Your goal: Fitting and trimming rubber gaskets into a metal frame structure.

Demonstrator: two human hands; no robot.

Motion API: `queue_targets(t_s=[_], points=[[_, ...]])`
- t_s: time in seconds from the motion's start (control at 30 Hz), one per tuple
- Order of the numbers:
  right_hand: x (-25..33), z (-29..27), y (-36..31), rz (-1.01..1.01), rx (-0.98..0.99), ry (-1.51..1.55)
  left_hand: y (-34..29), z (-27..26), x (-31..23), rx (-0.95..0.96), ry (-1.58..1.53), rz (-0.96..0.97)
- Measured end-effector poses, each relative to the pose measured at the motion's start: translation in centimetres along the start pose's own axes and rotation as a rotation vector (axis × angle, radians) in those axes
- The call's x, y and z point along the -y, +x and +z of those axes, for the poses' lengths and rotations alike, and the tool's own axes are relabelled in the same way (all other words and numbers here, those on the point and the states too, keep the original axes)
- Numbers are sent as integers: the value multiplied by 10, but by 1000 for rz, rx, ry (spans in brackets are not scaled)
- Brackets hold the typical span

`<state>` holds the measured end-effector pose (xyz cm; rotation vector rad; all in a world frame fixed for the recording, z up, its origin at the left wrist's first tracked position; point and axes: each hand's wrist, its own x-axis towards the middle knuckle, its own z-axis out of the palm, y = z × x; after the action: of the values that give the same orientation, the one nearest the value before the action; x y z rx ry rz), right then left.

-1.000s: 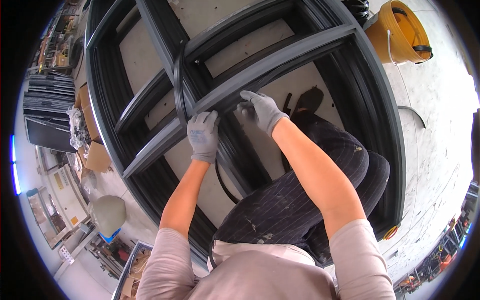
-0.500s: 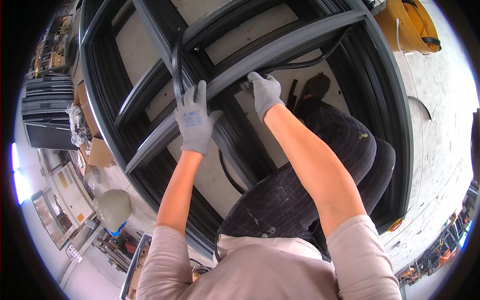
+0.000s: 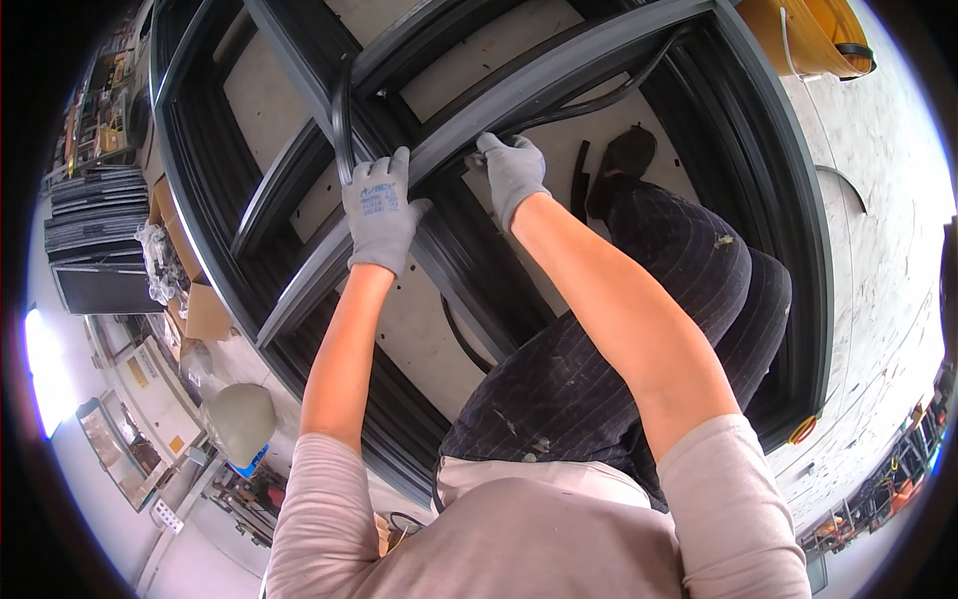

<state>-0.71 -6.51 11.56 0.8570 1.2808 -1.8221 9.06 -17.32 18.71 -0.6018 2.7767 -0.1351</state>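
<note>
Black, flexible, rubbery-looking strip (image 3: 584, 108) hung in a bow below the bar

The strip lay in the upper middle to upper right of the frame, curving under the long, dark grey profile bar (image 3: 519, 92) that ran diagonally across the stacked, dark metal frames (image 3: 788, 200). One second earlier no such bow had shown there; half a second earlier it had appeared, and it still sagged into the opening. This seemed to mean that the stretch to the right of the hands was slack and not seated along the bar.

The right hand (image 3: 514, 175), in a grey work glove, stayed at the bar's lower edge, near the strip's left end. Its fingers were curled, but whether they pinched the strip could not be told.

The matching gloved left hand (image 3: 379, 215) had gone from curled to flatter, its fingers stretched close together, thumb apart, by the lower end of an upright black loop (image 3: 341, 120) left of centre; whether they gripped it could not be told.
</note>
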Motion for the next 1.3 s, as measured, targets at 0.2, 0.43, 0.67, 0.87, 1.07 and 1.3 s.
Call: queue_targets(t_s=[0.2,0.43,0.67,0.87,1.07,1.3], points=[[-2,1,3,5,10,-28,13,5,3,-31,32,19],[-6,-6,8,49,145,2,22,5,9,27,81,55],[-2,2,0,-16,137,-105,23,0,34,57,-19,175],[-2,4,-1,-63,20,-335,45,-10,52,282,-240,253],[8,1,-10,-35,51,-303,40,-11,36,280,-87,238],[-7,1,13,-42,114,-164,21,18,7,38,98,87]])
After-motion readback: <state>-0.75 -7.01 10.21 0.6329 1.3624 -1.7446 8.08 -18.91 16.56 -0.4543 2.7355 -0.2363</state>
